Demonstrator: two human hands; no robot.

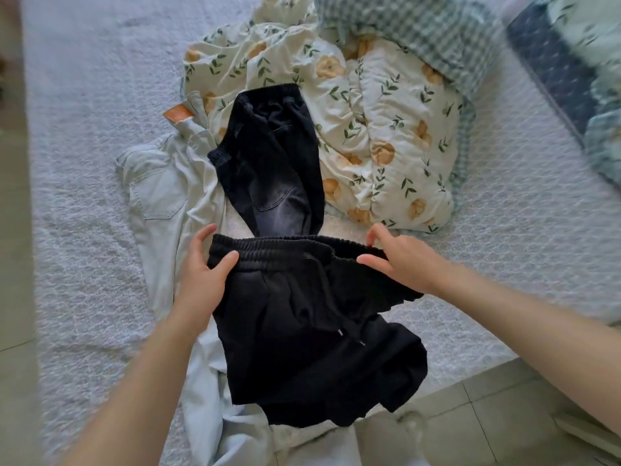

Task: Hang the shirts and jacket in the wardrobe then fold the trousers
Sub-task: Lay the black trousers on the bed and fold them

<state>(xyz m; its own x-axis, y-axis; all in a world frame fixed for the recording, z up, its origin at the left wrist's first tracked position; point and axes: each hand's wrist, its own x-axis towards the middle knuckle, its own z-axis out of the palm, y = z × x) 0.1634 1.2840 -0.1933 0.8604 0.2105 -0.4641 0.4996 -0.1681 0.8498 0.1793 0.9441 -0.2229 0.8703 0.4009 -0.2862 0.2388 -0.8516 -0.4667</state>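
Note:
Black drawstring trousers (312, 338) with an elastic waistband lie near the bed's front edge, their legs bunched toward the floor. My left hand (205, 270) grips the waistband's left end, thumb on top. My right hand (400, 260) pinches the waistband's right end. Behind them lie dark grey washed jeans (272, 169) with an elastic waist. Pale blue jeans (161, 193) with a tan leather patch spread out at the left, running under the black trousers and off the bed.
A white textured bedspread (87, 163) covers the bed. A crumpled floral duvet (386, 129) with a green checked lining (420, 28) is heaped at the back. A dark blue and floral pillow (571, 62) sits at the right. Tiled floor (487, 415) shows at the lower right.

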